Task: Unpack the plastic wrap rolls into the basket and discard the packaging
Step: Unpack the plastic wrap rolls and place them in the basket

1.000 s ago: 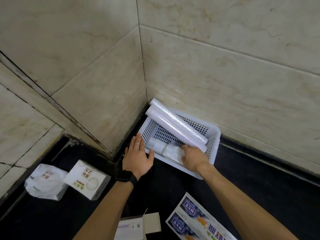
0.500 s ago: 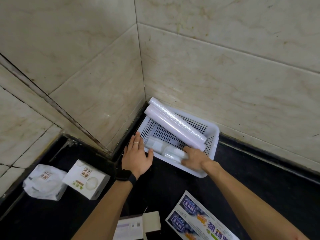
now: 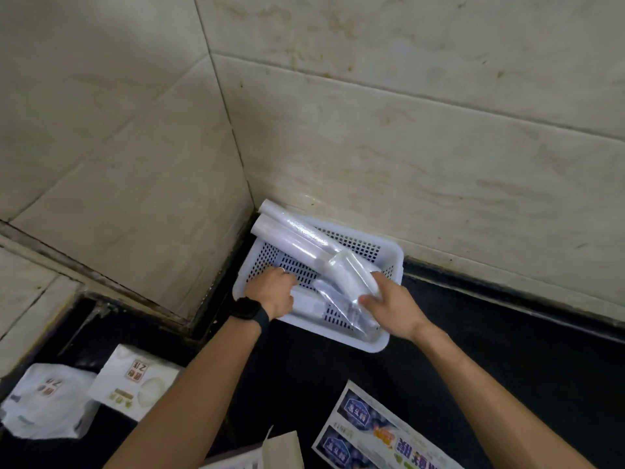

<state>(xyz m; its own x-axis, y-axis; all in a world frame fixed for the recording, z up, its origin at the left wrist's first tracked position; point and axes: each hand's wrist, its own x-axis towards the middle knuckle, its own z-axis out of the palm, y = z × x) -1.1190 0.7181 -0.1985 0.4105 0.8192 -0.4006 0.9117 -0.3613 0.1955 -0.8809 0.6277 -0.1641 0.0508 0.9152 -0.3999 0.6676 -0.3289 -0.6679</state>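
A white perforated basket (image 3: 392,257) sits in the wall corner on the dark counter. Two long plastic wrap rolls (image 3: 291,236) lie diagonally across it, their upper ends sticking out past the rim. My right hand (image 3: 389,308) grips a short roll in clear wrapping (image 3: 351,277), tilted up above the basket. A loose tail of clear film (image 3: 358,319) hangs from it into the basket. My left hand (image 3: 272,291), with a ring and a black wristband, is inside the basket at its left end, fingers curled on a small white roll (image 3: 306,304) lying on the bottom.
A printed flat packaging sheet (image 3: 375,434) lies near the front. An open small box (image 3: 280,450) sits at the bottom edge. A white carton (image 3: 135,384) and a white plastic bag (image 3: 47,404) rest at the left. Tiled walls close in behind and left.
My right hand has lifted the short wrapped roll up out of the basket bottom. My left hand moved from the counter beside the basket into it. The camera has moved closer.
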